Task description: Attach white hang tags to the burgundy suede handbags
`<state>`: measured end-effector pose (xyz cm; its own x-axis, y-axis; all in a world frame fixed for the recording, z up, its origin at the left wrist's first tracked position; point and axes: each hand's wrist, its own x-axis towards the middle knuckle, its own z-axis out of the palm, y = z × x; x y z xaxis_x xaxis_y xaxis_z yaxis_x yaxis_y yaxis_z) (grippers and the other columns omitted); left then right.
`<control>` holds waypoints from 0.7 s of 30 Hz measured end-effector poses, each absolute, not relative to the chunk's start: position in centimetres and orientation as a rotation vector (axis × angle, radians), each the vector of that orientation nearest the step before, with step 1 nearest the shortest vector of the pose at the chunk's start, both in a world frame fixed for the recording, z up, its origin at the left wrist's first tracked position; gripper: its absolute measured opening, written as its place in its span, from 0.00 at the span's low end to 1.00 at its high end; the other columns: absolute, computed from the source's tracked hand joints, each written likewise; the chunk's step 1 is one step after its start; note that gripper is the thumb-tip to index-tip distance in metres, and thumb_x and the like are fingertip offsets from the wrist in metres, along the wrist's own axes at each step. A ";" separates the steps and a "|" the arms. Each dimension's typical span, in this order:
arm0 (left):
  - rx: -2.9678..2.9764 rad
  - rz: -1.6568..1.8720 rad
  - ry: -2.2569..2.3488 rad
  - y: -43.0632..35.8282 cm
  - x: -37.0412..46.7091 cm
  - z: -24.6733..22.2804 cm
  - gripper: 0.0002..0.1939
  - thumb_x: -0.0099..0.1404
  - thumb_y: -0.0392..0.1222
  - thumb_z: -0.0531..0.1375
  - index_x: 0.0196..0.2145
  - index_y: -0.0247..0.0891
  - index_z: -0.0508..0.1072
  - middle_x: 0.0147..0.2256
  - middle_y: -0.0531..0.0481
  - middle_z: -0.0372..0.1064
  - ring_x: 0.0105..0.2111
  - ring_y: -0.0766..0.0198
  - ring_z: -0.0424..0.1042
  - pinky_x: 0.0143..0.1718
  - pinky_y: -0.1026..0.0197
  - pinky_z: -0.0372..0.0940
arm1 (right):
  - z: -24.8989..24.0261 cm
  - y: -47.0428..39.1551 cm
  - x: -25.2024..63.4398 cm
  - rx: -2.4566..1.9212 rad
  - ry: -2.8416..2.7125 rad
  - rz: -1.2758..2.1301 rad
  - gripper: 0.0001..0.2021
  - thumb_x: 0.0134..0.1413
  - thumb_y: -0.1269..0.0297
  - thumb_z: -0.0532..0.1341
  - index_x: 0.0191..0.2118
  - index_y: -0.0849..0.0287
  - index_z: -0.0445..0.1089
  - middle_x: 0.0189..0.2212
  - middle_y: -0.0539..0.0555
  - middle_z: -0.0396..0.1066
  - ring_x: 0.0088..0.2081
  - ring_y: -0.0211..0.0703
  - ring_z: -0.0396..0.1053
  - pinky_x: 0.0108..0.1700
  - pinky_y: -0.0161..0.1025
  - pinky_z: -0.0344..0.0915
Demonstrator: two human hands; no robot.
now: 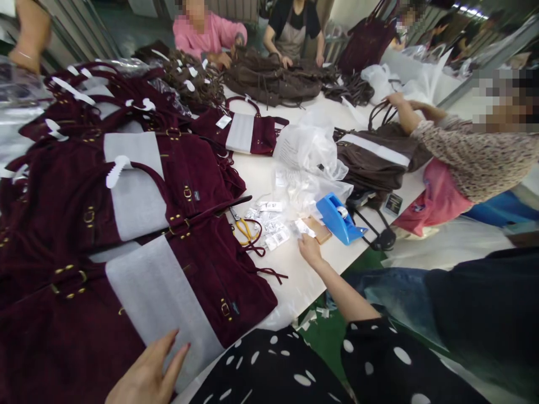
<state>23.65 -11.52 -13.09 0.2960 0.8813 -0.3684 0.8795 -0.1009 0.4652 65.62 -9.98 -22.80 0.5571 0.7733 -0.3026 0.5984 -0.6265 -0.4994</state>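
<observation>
My left hand [145, 373] is at the bottom, fingers apart and holding nothing, over the nearest maroon handbag [248, 286]. A broad pale wrapping band [155, 280] goes around that bag, close to my fingertips. My right hand [310, 251] reaches across the white table, its fingers closed at the edge of a small white tag [304, 228]. Just beyond these fingers lies a flat tan piece [320, 230], with a blue tape dispenser [339, 217] beside it. Left of my right hand are several barcode labels [277, 238] and yellow-handled scissors [243, 227].
More maroon bags [138, 185] are heaped at the left. Clear plastic bags [309, 146] lie mid-table. A co-worker [475, 151] at the right handles a dark brown bag [379, 148]. Two people [210, 33] work at the far side near a brown bag pile [273, 81].
</observation>
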 end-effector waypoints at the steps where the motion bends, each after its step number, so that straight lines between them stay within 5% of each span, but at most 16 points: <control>1: 1.869 0.049 1.540 -10.7 25.8 -12.5 0.18 0.55 0.54 0.53 0.39 0.46 0.73 0.40 0.49 0.73 0.40 0.53 0.72 0.43 0.54 0.67 | -22.0 -10.3 65.6 -2.391 -1.112 0.777 0.11 0.53 0.70 0.50 0.38 0.65 0.67 0.32 0.60 0.71 0.38 0.49 0.69 0.42 0.44 0.63; 5: 1.368 0.218 1.288 -7.5 34.4 -11.3 0.20 0.54 0.54 0.57 0.40 0.40 0.72 0.39 0.47 0.73 0.41 0.56 0.72 0.43 0.57 0.67 | -17.5 -11.7 63.7 -1.745 -0.753 1.274 0.12 0.47 0.61 0.57 0.37 0.62 0.69 0.28 0.53 0.72 0.28 0.43 0.70 0.33 0.40 0.67; 11: 0.901 0.472 0.957 -5.0 40.9 -11.5 0.27 0.51 0.44 0.63 0.49 0.36 0.65 0.51 0.40 0.64 0.27 0.67 0.71 0.24 0.66 0.63 | -12.3 -11.8 58.8 -1.287 -0.380 1.634 0.15 0.35 0.62 0.66 0.33 0.63 0.71 0.26 0.54 0.73 0.26 0.41 0.70 0.30 0.36 0.64; 15: 0.829 0.323 0.795 -5.7 40.4 -11.9 0.25 0.50 0.44 0.65 0.45 0.31 0.68 0.40 0.40 0.70 0.18 0.75 0.64 0.18 0.69 0.56 | -12.1 -10.9 56.6 -1.239 -0.352 1.624 0.14 0.35 0.64 0.66 0.32 0.63 0.71 0.25 0.52 0.73 0.24 0.39 0.68 0.28 0.34 0.63; 21: 0.835 0.313 0.959 -8.3 38.1 -12.8 0.24 0.42 0.40 0.68 0.39 0.31 0.70 0.32 0.45 0.71 0.23 0.70 0.66 0.16 0.71 0.54 | -13.1 -9.6 54.7 -1.275 -0.355 1.627 0.14 0.34 0.64 0.66 0.32 0.63 0.70 0.26 0.53 0.73 0.25 0.40 0.69 0.30 0.36 0.64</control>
